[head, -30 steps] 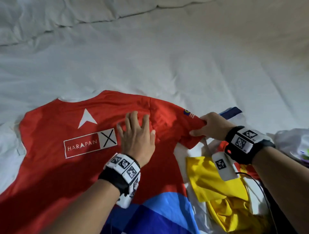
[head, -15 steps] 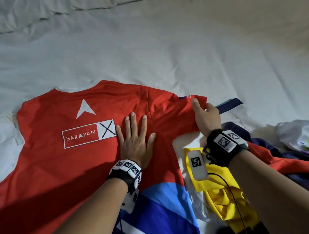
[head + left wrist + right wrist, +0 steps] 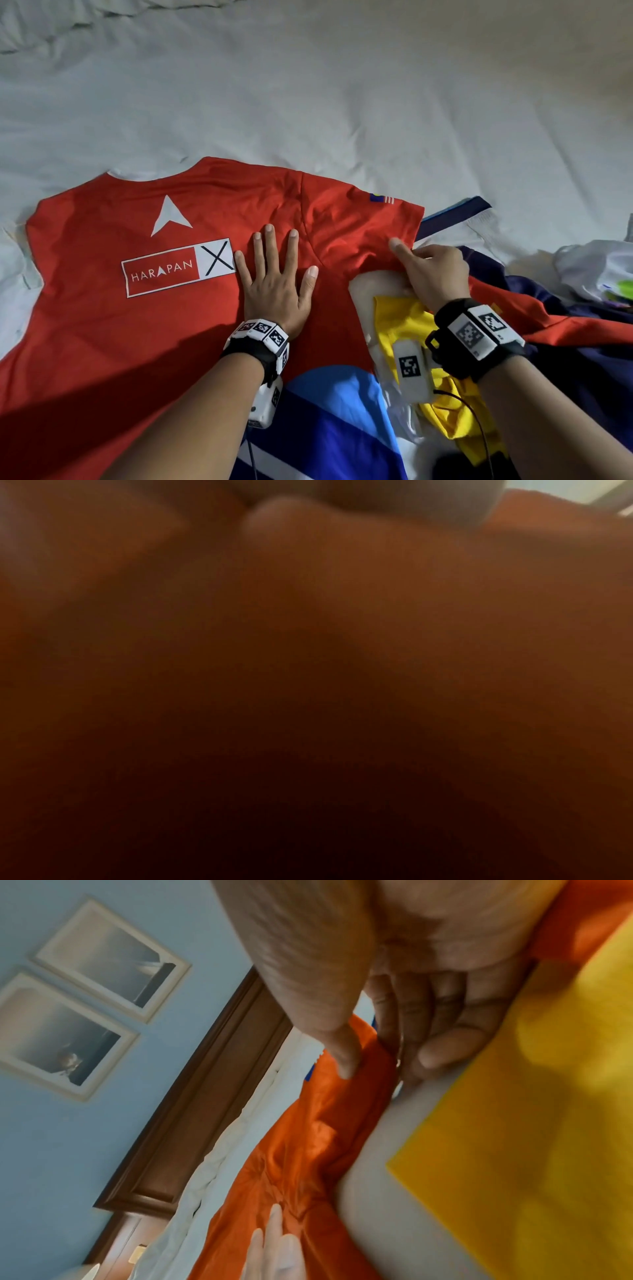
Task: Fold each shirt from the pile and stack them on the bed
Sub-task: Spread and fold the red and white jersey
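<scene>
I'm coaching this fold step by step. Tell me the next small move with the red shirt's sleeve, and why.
Probably fold the sleeve inward over the back. The left hand lies flat on the red shirt beside the shoulder seam, pinning it, while the right hand pinches the sleeve's lower edge, thumb on top in the right wrist view. The sleeve is not yet folded and still reaches out over the pile.

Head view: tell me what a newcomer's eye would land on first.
First the big red shirt spread flat on the pale bed sheet, its white HARAPAN logo and arrow at centre-left. Next, the left hand pressing flat beside the logo while the right hand pinches the sleeve's lower edge. Then the bright yellow garment in the pile near the right wrist.
</scene>
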{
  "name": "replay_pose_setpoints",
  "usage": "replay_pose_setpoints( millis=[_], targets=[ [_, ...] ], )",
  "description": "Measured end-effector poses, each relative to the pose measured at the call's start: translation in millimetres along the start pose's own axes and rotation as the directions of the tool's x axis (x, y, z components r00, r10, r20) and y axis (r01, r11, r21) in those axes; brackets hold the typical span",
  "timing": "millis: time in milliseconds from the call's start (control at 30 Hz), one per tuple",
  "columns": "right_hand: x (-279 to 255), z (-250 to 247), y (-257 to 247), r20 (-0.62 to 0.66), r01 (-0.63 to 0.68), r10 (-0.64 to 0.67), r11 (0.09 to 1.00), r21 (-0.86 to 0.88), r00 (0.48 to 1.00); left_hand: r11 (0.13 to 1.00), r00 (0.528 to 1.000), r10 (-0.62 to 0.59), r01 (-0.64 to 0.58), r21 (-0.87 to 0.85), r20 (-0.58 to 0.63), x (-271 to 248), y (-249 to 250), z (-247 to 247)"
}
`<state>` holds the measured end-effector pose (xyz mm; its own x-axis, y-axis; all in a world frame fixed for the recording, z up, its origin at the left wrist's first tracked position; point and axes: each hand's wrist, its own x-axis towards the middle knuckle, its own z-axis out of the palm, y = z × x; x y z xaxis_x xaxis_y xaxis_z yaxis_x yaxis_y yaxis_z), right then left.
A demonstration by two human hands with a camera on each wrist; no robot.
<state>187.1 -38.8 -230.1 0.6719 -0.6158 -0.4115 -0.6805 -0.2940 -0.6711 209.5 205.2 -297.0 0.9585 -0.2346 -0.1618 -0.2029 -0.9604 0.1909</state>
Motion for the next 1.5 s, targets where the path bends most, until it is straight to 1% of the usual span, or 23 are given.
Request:
replay_pose_setpoints(
  millis=[100,233,367,467,533,567,633,700,767,867,967,1033,1100,1133,1200,1267,1333,1433,1467,1500],
  targets=[
    [-6.9,4.5,7.2,-0.016,0.009,-0.008,0.997,0.07,1.0,1.0,1.0,-0.002,0.002,0.006,-0.009,-1.3,0.2,-0.6],
    [-14.8,2.8,10.3,0.034,-0.05,0.042,0.964,0.261,0.999,1.0,1.0,0.002,-0.002,0.015,-0.019,-2.5,0.7,-0.7],
    [-13.8,3.9,12.2,0.048,-0.095,0.084,0.938,0.334,0.995,1.0,1.0,-0.001,0.002,0.025,-0.025,-2.5,2.0,1.6],
    [-1.7,10.1,8.2,0.054,-0.176,0.172,0.846,0.504,0.984,1.0,1.0,0.002,-0.002,0.017,-0.027,-2.0,0.8,2.1],
    [9.0,12.2,0.2,0.056,-0.217,0.227,0.783,0.583,0.972,1.0,1.0,0.003,-0.003,0.001,-0.027,-0.8,0.3,3.8],
    [14.6,13.3,-3.8,0.063,-0.217,0.226,0.765,0.607,0.972,1.0,1.0,0.002,-0.002,-0.008,-0.031,0.2,0.6,4.2],
    [21.9,14.6,-13.4,0.066,-0.184,0.181,0.773,0.607,0.981,1.0,0.999,-0.002,0.002,-0.016,-0.05,0.2,1.1,4.4],
    [29.6,15.1,-23.6,0.079,-0.183,0.168,0.82,0.543,0.983,1.0,0.999,-0.004,0.003,-0.019,-0.052,-0.2,1.4,5.2],
    [41.8,17.7,-29.9,0.071,-0.203,0.192,0.867,0.455,0.979,1.0,0.998,-0.001,0.0,-0.013,-0.063,-0.8,1.8,5.3],
    [57.0,16.9,-39.4,-0.036,-0.167,0.197,0.903,0.396,0.98,1.0,0.998,-0.002,0.002,-0.001,-0.067,-0.3,2.2,4.5],
    [57.8,10.0,-44.3,-0.153,-0.066,0.131,0.926,0.371,0.979,1.0,0.999,-0.007,0.007,0.003,-0.041,0.2,1.9,4.1],
    [49.4,4.0,-40.2,-0.207,-0.042,0.105,0.956,0.29,0.973,1.0,0.999,-0.011,0.011,-0.003,-0.033,0.5,2.2,4.5],
    [39.2,5.2,-27.5,-0.211,-0.059,0.097,0.982,0.178,0.973,1.0,0.999,-0.018,0.018,-0.013,-0.031,0.8,1.9,4.6],
    [34.4,8.0,-21.8,-0.175,-0.085,0.104,0.99,0.114,0.979,1.0,0.999,-0.023,0.022,-0.01,-0.032,1.0,1.9,4.7],
    [26.7,18.3,-15.0,-0.071,-0.127,0.124,0.991,-0.037,0.99,1.0,0.999,-0.023,0.023,-0.004,-0.034,0.6,2.2,5.3],
    [21.8,28.4,-15.4,-0.031,-0.128,0.125,0.979,-0.156,0.992,1.0,0.999,-0.02,0.02,-0.007,-0.033,0.5,2.3,5.6],
    [17.7,33.7,-17.7,-0.058,-0.079,0.065,0.952,-0.296,0.996,1.0,0.999,-0.02,0.02,-0.005,-0.034,1.6,1.8,7.0],
    [11.7,30.1,-12.3,-0.077,0.013,-0.057,0.878,-0.479,0.995,1.0,0.999,-0.005,0.006,0.014,-0.039,2.0,0.8,7.1],
    [10.0,26.7,-9.8,-0.093,0.023,-0.081,0.864,-0.503,0.992,1.0,0.999,0.003,-0.003,0.017,-0.035,1.7,0.5,7.2],
    [9.3,23.5,-8.9,-0.118,0.023,-0.092,0.872,-0.49,0.989,1.0,0.999,0.007,-0.007,0.019,-0.034,1.2,0.0,7.4]
  ],
)
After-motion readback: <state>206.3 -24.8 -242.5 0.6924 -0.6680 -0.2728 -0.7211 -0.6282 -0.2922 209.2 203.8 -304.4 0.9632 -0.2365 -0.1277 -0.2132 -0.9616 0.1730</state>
